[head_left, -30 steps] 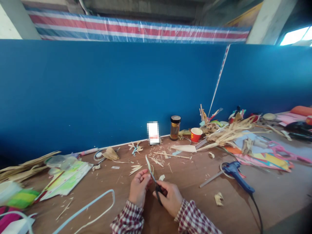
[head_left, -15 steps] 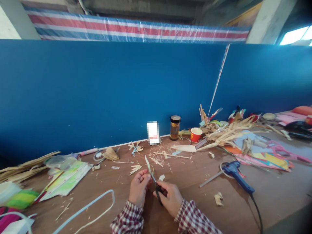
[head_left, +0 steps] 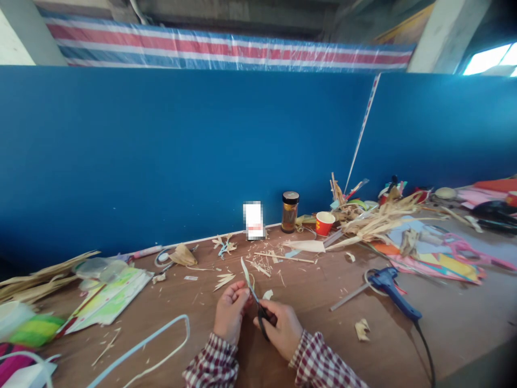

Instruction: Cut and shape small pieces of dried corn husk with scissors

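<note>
Fingers of my right hand (head_left: 283,327) are wrapped round the black handles of a pair of scissors (head_left: 263,324), whose blades point up and to the left. Close beside the blades, my left hand (head_left: 228,315) pinches a narrow pale strip of corn husk (head_left: 245,269), which rises past the fingertips. The strip and the blades overlap, so I cannot tell whether they touch. Just beyond my hands lie cut husk pieces (head_left: 224,281) and thin pale slivers (head_left: 260,267). A small husk scrap (head_left: 267,295) sits near my right hand.
A blue glue gun (head_left: 390,288) with a black cord lies to the right. Farther back stand a lidded jar (head_left: 290,215), a red paper cup (head_left: 324,223) and piled dry husks (head_left: 375,218). At left are a blue-white cord (head_left: 141,345) and a green patterned sheet (head_left: 117,302). A blue partition (head_left: 194,145) closes the back.
</note>
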Tool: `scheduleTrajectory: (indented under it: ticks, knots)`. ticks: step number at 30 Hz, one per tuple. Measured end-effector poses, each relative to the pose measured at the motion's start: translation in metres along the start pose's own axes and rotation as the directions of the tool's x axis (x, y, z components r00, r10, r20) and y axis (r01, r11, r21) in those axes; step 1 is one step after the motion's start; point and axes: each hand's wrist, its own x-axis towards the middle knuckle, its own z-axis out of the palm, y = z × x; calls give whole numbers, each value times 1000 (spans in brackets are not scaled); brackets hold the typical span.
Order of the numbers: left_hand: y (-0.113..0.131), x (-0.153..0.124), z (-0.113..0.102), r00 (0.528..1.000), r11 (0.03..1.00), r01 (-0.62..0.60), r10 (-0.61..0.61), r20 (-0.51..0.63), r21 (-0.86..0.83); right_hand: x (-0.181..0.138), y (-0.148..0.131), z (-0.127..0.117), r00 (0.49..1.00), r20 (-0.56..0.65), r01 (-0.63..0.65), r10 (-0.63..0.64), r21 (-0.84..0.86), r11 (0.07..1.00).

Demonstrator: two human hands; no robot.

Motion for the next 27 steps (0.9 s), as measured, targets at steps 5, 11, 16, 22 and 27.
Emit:
scheduleTrajectory:
  ticks: [5, 11, 16, 22, 27]
  knots:
    - [0, -1, 0, 1000, 1000, -5, 5, 11, -4, 0, 1, 0, 1000, -11, 1, -1, 0, 1000]
    - [-4, 0, -2, 999, 1000, 16, -16, 36, 20, 0, 3, 1, 1000, -23, 1, -1, 3, 1000]
    - [-4, 0, -1, 1000, 1000, 15, -15, 23, 22, -1, 1, 0, 1000, -19, -8, 8, -9, 1000]
    - [-3, 0, 0, 1000, 999, 24, -25, 7, 23, -1, -4, -3, 1000, 4, 0, 0, -13, 1000]
    - [-4, 1, -1, 1000, 1000, 20, -20, 11, 10, 1, -2, -1, 1000, -20, -1, -1, -56, 998]
